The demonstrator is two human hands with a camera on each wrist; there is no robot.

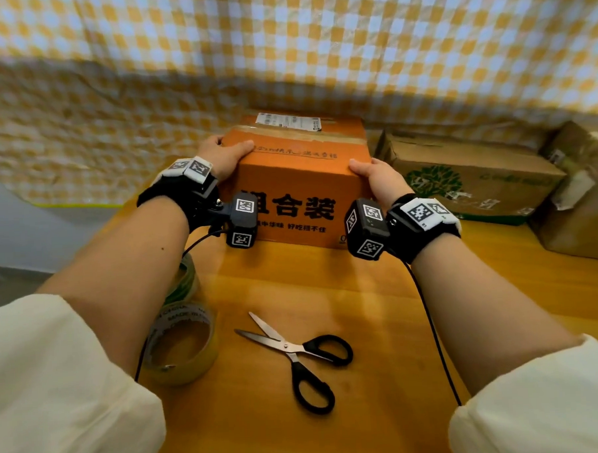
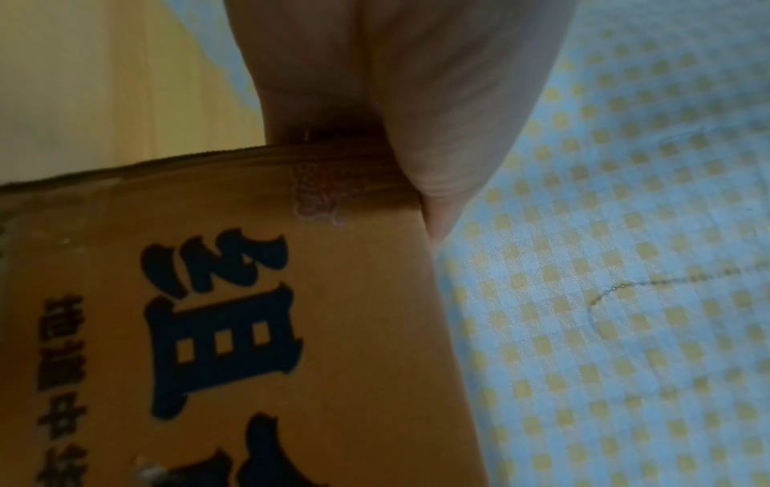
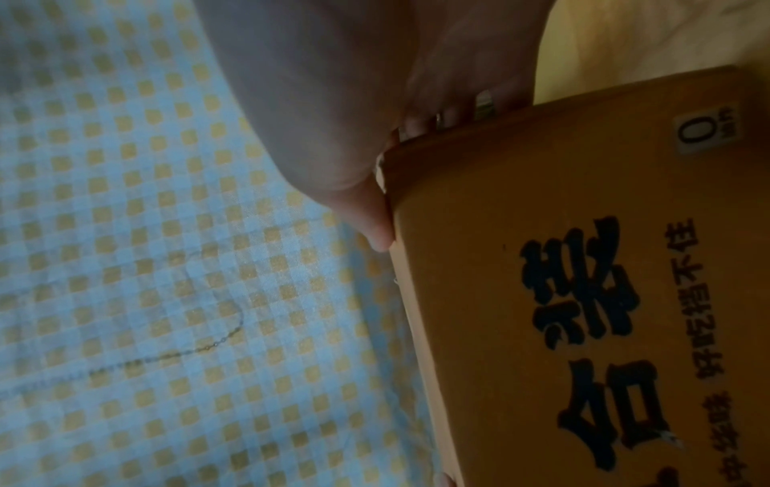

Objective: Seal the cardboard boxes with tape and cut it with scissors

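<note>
An orange cardboard box (image 1: 299,188) with black characters stands on the wooden table (image 1: 362,292), flaps closed, with a strip of clear tape (image 1: 307,137) across its top. My left hand (image 1: 224,154) grips its upper left corner, thumb on top. My right hand (image 1: 374,176) grips the upper right edge the same way. The wrist views show each hand, left hand (image 2: 396,99) and right hand (image 3: 333,99), wrapped over a box corner, on the orange box (image 2: 250,329) and the orange box (image 3: 583,296). Black-handled scissors (image 1: 293,353) lie open near me. A clear tape roll (image 1: 182,341) lies under my left forearm.
A second, greenish tape roll (image 1: 187,279) sits behind the clear one. A brown box with a green tree print (image 1: 466,174) stands right of the orange box, and another worn box (image 1: 584,196) sits at the far right. A checkered cloth (image 1: 282,38) hangs behind.
</note>
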